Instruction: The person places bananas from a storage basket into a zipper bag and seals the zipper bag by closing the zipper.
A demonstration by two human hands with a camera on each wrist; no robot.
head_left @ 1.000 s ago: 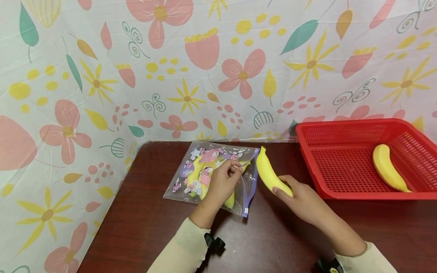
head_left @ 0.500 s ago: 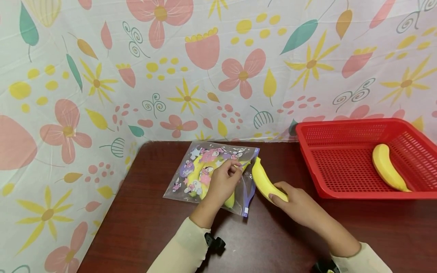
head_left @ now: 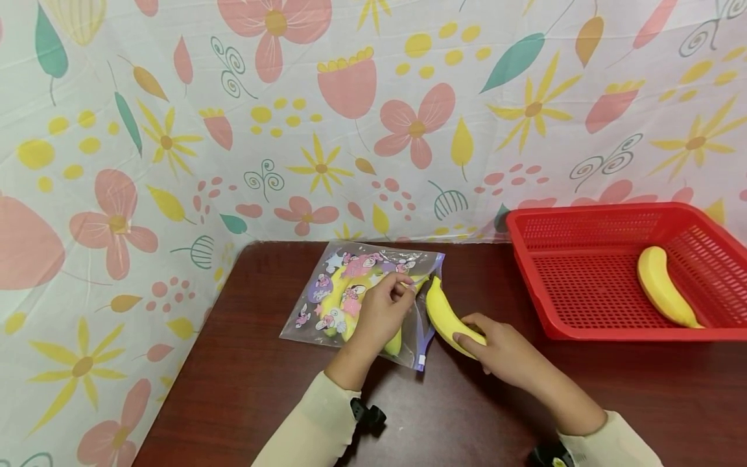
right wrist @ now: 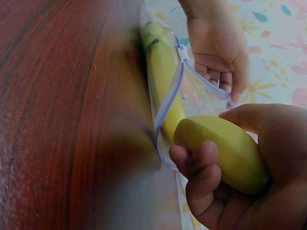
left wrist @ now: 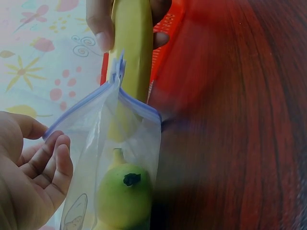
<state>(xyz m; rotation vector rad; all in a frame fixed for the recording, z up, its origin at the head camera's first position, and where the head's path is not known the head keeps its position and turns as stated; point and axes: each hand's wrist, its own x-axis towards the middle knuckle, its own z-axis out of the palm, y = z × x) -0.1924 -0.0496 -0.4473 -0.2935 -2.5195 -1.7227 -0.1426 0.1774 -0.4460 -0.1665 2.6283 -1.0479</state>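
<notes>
A clear zip bag [head_left: 306, 318] with cartoon prints and a purple zip edge lies flat in the head view. Several bananas [right wrist: 163, 67] are inside it. My left hand [head_left: 385, 308] pinches one side of the zip edge between thumb and fingers, so the mouth gapes, as the left wrist view shows. From the right, my right hand [head_left: 504, 353] grips a yellow banana [head_left: 448, 319] by its near half. That banana's far end sits at the bag's mouth and shows through the plastic in the left wrist view; how deep it reaches I cannot tell.
To the right stands a red perforated basket [head_left: 528, 285] with one banana [head_left: 664, 285] in it. All this is on a dark reddish-brown wooden table [head_left: 233, 389]. A flower-printed cloth [head_left: 350, 168] hangs behind and along the left side.
My right hand has moved left and toward me, bringing the banana from beside the bag to its mouth. The left hand keeps its pinch on the bag's edge.
</notes>
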